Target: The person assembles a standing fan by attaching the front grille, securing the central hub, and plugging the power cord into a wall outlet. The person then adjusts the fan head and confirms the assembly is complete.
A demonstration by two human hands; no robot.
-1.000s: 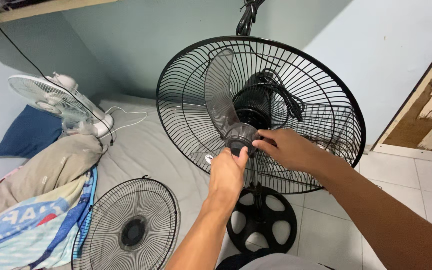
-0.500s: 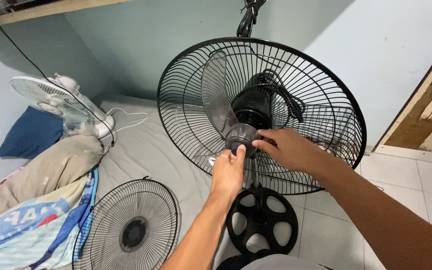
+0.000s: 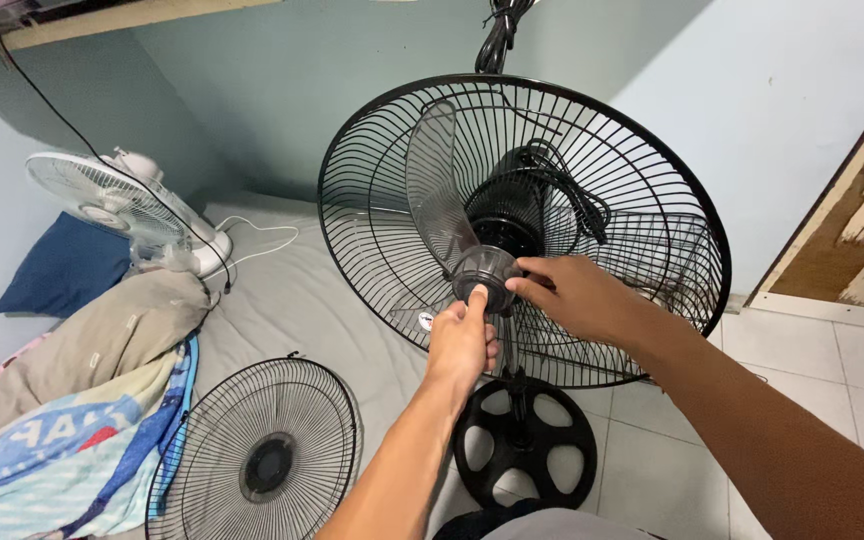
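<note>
The translucent grey blade hub (image 3: 482,272) at the centre of the black stand fan's rear guard (image 3: 652,190) is pinched from both sides: the left hand (image 3: 462,340) closes on it from 6 o'clock, the right hand (image 3: 572,297) from 3 o'clock. The round base (image 3: 524,440) is seen below on the tiles. The detached front grille (image 3: 257,455) lies at 8 o'clock, a white fan (image 3: 117,205) at 10 o'clock.

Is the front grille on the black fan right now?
No: the front grille lies flat on the mattress, and both the left hand and right hand reach the blade hub directly.
</note>
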